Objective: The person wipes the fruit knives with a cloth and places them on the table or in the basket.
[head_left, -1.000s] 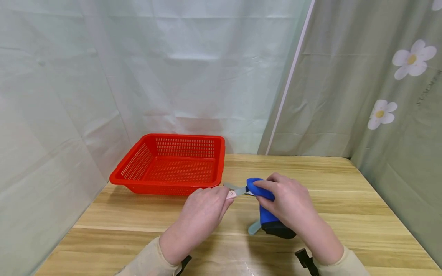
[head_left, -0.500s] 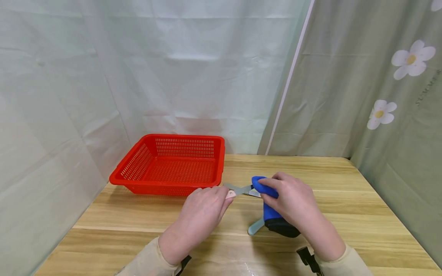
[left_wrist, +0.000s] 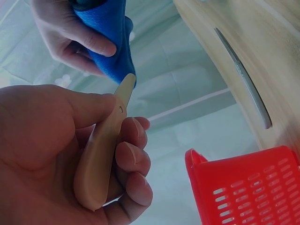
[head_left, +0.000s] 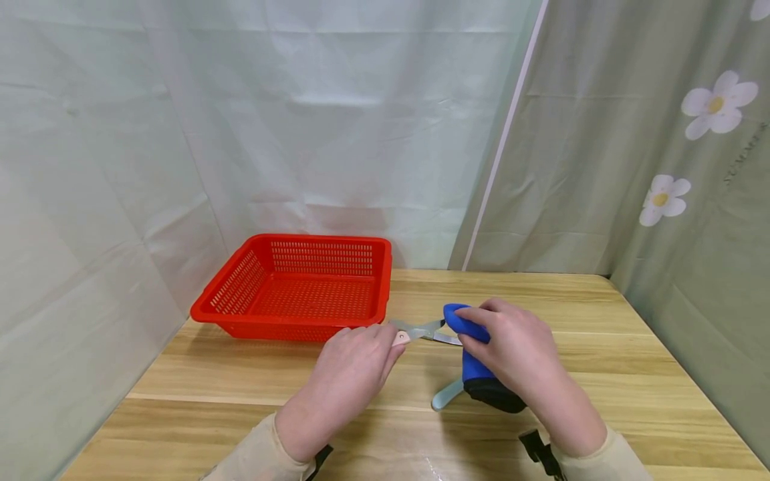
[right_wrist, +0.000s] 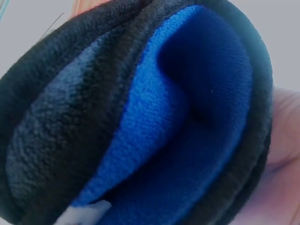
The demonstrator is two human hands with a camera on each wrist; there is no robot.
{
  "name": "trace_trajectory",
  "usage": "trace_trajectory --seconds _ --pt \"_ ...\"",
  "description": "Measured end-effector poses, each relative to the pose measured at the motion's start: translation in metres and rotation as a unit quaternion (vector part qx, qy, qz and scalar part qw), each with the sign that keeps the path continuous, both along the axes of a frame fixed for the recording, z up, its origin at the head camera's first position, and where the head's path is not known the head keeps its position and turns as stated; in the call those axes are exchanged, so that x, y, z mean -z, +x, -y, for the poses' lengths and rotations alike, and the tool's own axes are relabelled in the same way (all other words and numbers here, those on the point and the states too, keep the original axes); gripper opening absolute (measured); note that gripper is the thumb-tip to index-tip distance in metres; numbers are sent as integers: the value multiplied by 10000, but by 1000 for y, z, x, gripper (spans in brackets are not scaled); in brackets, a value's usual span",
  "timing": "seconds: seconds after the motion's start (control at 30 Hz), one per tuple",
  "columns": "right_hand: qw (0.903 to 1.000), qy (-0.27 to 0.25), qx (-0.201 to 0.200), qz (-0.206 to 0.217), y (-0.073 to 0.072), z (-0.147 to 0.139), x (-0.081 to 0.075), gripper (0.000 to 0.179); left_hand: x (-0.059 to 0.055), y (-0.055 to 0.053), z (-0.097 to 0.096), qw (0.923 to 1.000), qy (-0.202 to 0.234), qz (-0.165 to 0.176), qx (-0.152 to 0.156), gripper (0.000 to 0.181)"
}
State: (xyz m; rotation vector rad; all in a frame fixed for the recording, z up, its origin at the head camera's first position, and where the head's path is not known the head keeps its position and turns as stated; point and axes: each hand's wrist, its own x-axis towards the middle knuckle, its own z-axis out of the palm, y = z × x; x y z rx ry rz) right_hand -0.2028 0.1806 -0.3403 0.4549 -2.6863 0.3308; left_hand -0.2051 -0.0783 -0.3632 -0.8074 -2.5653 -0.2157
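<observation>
I read: left hand (head_left: 355,361) closed round knife (left_wrist: 106,136), its long axis aimed rightward at cloth (head_left: 474,367), which right hand (head_left: 519,347) pinches; whether they touch, unclear.

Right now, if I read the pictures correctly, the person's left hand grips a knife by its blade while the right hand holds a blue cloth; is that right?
Not quite: the left wrist view shows the left hand gripping the knife by its pale handle, not by its blade. The right hand does hold the blue cloth.
</observation>
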Motion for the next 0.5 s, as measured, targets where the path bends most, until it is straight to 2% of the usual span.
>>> trace_trajectory --seconds 0.13,0.23,0.5 --pt "9981 26 -337 -519 4 8 1 37 0 0 0 9998 -52 185 -24 23" --pt "9950 24 -565 -824 7 15 3 37 0 0 0 9998 -33 168 29 23" --pt "9935 67 -748 -859 15 30 7 41 0 1 1 9998 27 123 167 24"
